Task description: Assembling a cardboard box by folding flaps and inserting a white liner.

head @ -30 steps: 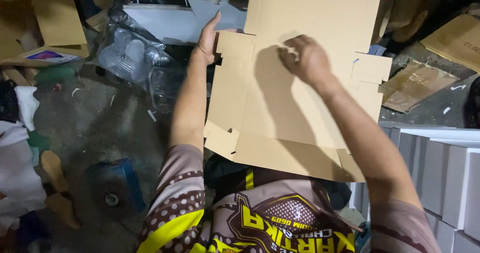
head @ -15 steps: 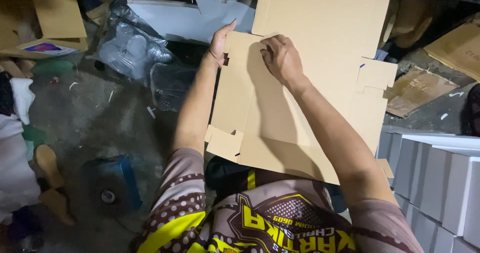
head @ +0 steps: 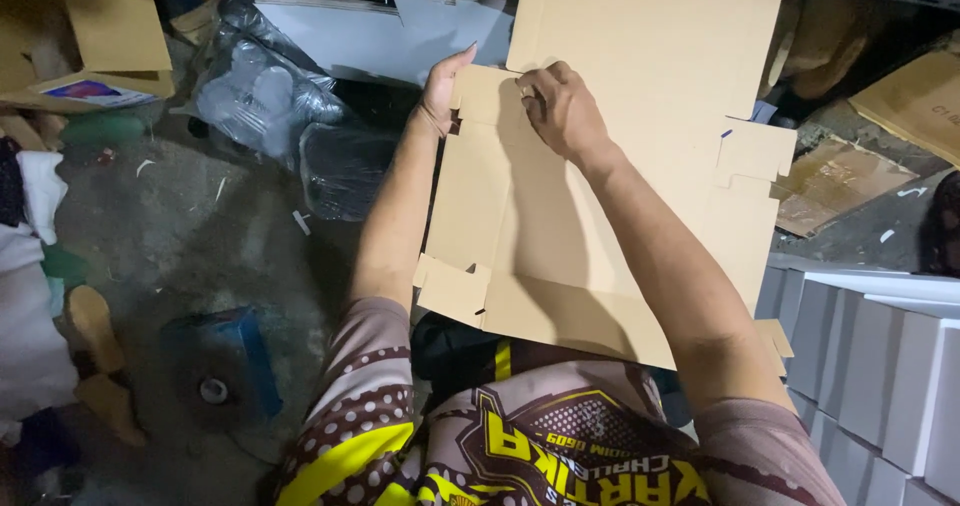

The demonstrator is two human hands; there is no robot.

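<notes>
Over on the floor point(head: 200, 256) to the left lies a blue tape dispenser point(head: 225, 356), with crumpled clear plastic bags point(head: 270, 106) further up. The left hand point(head: 440, 91) grips the left edge of a flat cardboard box blank point(head: 560, 256) held across the person's lap, thumb behind and fingers curled over a flap. The right hand point(head: 560, 111) pinches the upper flap fold. The sheet looks light and stiff, creasing only at its scores; best held by the edges. White boxes point(head: 880, 366) are stacked right
</notes>
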